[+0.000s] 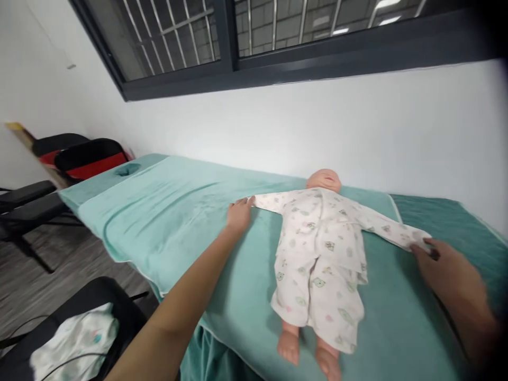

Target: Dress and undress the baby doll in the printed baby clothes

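A baby doll (323, 180) lies on its back on a green-covered bed, its head toward the wall and its bare feet (289, 346) toward me. It wears a white long-sleeved top (317, 222) and white trousers (333, 301), both with a small leaf and animal print. Both sleeves are stretched out sideways. My left hand (239, 213) is closed on the end of the left-hand sleeve (272, 201). On the other side, my right hand (450, 267) pinches the cuff of the right-hand sleeve (397, 233). The doll's hands do not show.
The bed's green sheet (170, 211) spreads far to the left. A black chair (103, 296) at lower left bears a folded white printed cloth (79, 338) and a thin cable. More black and red chairs (91, 159) stand beyond the bed. A white wall (238, 132) and barred window run behind.
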A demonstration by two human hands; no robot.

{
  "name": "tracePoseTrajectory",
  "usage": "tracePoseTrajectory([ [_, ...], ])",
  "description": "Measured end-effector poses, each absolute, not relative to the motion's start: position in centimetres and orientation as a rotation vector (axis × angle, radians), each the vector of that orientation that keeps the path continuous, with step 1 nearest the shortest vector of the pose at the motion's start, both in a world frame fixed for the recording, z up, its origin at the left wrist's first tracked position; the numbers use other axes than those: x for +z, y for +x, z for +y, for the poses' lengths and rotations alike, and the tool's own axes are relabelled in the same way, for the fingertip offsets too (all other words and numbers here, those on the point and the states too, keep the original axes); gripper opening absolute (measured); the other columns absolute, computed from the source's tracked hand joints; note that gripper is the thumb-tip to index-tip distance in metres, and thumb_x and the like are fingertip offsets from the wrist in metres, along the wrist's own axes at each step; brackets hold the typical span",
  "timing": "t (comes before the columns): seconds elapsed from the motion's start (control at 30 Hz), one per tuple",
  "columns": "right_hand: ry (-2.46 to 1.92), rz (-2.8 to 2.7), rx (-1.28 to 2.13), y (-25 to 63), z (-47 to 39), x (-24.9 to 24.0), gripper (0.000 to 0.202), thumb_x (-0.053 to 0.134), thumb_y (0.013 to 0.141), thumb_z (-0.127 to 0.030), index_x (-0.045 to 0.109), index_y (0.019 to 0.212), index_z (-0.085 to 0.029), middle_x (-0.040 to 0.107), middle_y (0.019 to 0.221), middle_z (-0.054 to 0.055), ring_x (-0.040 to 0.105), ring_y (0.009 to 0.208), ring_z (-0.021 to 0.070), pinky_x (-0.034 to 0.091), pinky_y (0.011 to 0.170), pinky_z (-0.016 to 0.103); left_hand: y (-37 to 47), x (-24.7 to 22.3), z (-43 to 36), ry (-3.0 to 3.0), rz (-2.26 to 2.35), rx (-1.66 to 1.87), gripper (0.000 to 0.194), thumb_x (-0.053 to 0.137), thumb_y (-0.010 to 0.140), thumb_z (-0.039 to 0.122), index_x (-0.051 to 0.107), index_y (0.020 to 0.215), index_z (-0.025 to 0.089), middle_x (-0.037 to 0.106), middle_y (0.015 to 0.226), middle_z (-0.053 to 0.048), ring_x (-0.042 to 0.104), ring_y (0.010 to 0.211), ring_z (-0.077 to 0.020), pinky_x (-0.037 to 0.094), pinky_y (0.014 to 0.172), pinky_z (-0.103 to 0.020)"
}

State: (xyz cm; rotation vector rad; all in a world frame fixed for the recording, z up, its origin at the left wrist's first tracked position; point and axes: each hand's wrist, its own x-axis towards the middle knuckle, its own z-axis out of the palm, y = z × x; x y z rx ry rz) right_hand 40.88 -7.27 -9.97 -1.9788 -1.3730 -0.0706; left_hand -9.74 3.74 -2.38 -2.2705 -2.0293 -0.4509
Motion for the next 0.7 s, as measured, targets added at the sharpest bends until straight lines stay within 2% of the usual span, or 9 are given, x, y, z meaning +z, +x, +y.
tracePoseTrajectory([
  [0.1,-2.085,-1.212,-0.08,39.5,-5.4,-7.5,0.044,0.054,0.084,-0.051,0.071,0.117,-0.027,0.069,0.093,0.018,0.065,0.086,0.0358,0.041,0.065,0.048,-10.1,-2.3,4.4,-2.238,-2.006,-0.494,0.056,0.03,0.092,0.011,0.048,0.143,0.024,0.05,0.148,-0.012,0.048,0.132,-0.0284,0.037,0.104,-0.049],
  [0.2,-2.106,-1.135,-0.099,38.8,-6.2,-6.9,0.048,0.055,0.083,-0.05,0.069,0.121,-0.023,0.066,0.092,0.017,0.063,0.088,0.0361,0.04,0.066,0.048,-10.4,-2.5,4.9,-2.162,-2.041,-0.502,0.057,0.03,0.091,0.01,0.05,0.142,0.028,0.049,0.149,-0.007,0.048,0.132,-0.0266,0.038,0.105,-0.047],
  [0.3,-2.127,-1.139,-0.134,37.5,-7.3,-6.5,0.056,0.058,0.082,-0.052,0.066,0.125,-0.017,0.061,0.106,0.023,0.059,0.102,0.0397,0.042,0.072,0.049,-10.3,-2.6,4.9,-2.136,-2.108,-0.475,0.055,0.034,0.089,0.009,0.055,0.137,0.028,0.053,0.146,-0.005,0.05,0.13,-0.0262,0.04,0.105,-0.046],
  [0.4,-1.931,-1.254,-0.276,34.5,-8.3,-5.5,0.047,0.058,0.085,-0.045,0.065,0.122,-0.017,0.057,0.118,0.024,0.053,0.114,0.0383,0.044,0.085,0.048,-9.7,-2.6,3.7,-2.075,-2.122,-0.559,0.055,0.037,0.086,0.008,0.054,0.137,0.021,0.049,0.148,-0.011,0.043,0.135,-0.0309,0.041,0.105,-0.049],
  [0.47,-1.662,-1.384,-0.212,31.6,-9.5,-4.6,0.036,0.056,0.088,-0.038,0.062,0.118,-0.02,0.058,0.112,0.017,0.057,0.105,0.0313,0.047,0.085,0.046,-8.7,-2.6,1.5,-2.089,-2.053,-0.739,0.053,0.039,0.085,0.007,0.054,0.135,0.018,0.049,0.145,-0.014,0.042,0.134,-0.0308,0.041,0.106,-0.047],
  [0.53,-1.467,-1.57,0.027,28.4,-11.2,-4.0,0.029,0.057,0.09,-0.034,0.058,0.116,-0.022,0.058,0.107,0.011,0.059,0.095,0.0247,0.05,0.08,0.04,-7.4,-2.7,-1.7,-2.28,-1.902,-0.961,0.045,0.042,0.086,0.01,0.057,0.128,0.019,0.056,0.133,-0.012,0.049,0.126,-0.0264,0.042,0.107,-0.042],
  [0.6,-1.402,-1.744,0.206,25.5,-13.1,-3.7,0.026,0.055,0.092,-0.029,0.054,0.118,-0.024,0.058,0.11,0.009,0.058,0.099,0.0229,0.049,0.085,0.04,-5.9,-2.8,-5.3,-2.521,-1.767,-1.123,0.037,0.045,0.087,0.014,0.058,0.12,0.022,0.058,0.125,-0.009,0.053,0.12,-0.0226,0.044,0.105,-0.039],
  [0.7,-1.43,-1.791,0.218,23.0,-15.0,-3.8,0.029,0.053,0.093,-0.025,0.05,0.122,-0.023,0.057,0.114,0.01,0.057,0.105,0.0235,0.048,0.09,0.041,-4.2,-3.0,-9.6,-2.726,-1.705,-1.274,0.032,0.047,0.087,0.014,0.055,0.116,0.024,0.058,0.118,-0.006,0.054,0.115,-0.0204,0.046,0.1,-0.036],
])
